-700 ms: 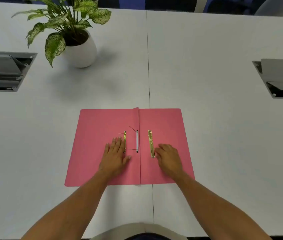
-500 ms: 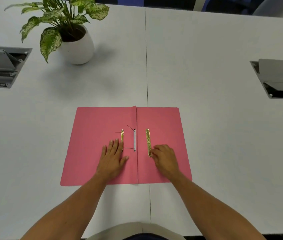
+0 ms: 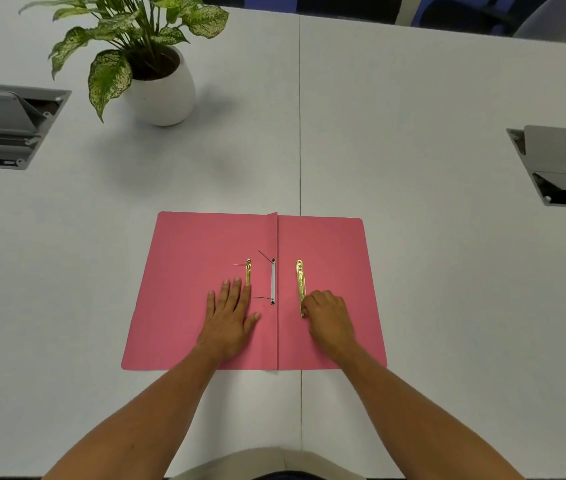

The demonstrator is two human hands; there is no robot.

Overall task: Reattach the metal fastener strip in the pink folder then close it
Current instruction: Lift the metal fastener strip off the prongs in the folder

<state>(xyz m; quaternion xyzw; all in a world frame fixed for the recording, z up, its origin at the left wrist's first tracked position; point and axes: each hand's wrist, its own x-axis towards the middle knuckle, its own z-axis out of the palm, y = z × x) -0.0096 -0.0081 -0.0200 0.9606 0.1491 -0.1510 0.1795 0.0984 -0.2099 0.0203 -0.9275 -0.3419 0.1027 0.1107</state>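
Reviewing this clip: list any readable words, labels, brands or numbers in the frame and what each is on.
None readable.
The gold fastener strip on the pink folder has embossed marks, too small to read.
The white strip at the fold shows two dark star-like marks at its ends, not letters.
The plant pot and the table's cable boxes carry no visible text.

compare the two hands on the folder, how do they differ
The left hand lies flat, fingers spread, on the folder's left half; the right hand is curled on the right half. The left fingertips cover the lower end of a short gold piece; the right fingertips meet the near end of the longer gold strip. Both rest on the open folder.
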